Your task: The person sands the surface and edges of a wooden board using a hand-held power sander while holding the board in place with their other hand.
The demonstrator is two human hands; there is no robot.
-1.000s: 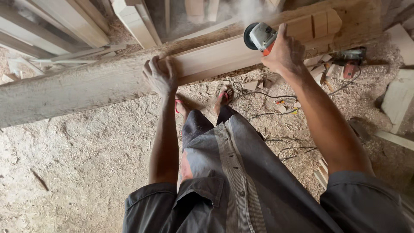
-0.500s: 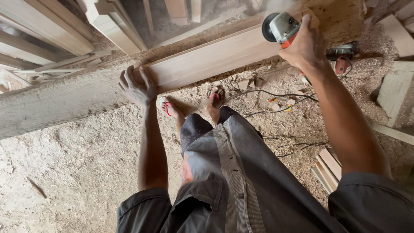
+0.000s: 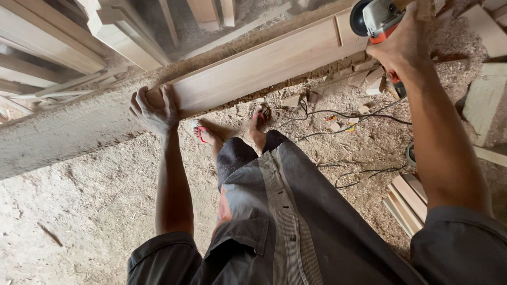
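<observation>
Looking straight down here: the left hand (image 3: 153, 108) is spread open and pressed flat on the near end of a long wooden plank (image 3: 259, 68), fingers draped over its edge, so it's bracing the board rather than gripping it. The plank runs diagonally from that hand up toward the top right, lying on edge along the sawdust-covered floor (image 3: 79, 211), with a rough, chipped strip along its underside. Up at the far end the right hand (image 3: 404, 45) is wrapped tight around an angle grinder (image 3: 377, 18) with a grey head and an orange body, and the tool sits right on the plank's face near a darker groove line; can't tell whether the disc is actually touching the wood since the hand covers part of it. A black power cord (image 3: 348, 113) snakes across the floor below the grinder, just past the person's feet in red flip-flops (image 3: 200, 132), which stand right beside the plank. Small wood offcuts (image 3: 290, 100) are scattered under the board, a stack of thin slats (image 3: 409, 203) lies by the right forearm, and paler wooden frames (image 3: 58, 53) lean at the top left behind the plank. Dust everywhere, including on the left hand.
</observation>
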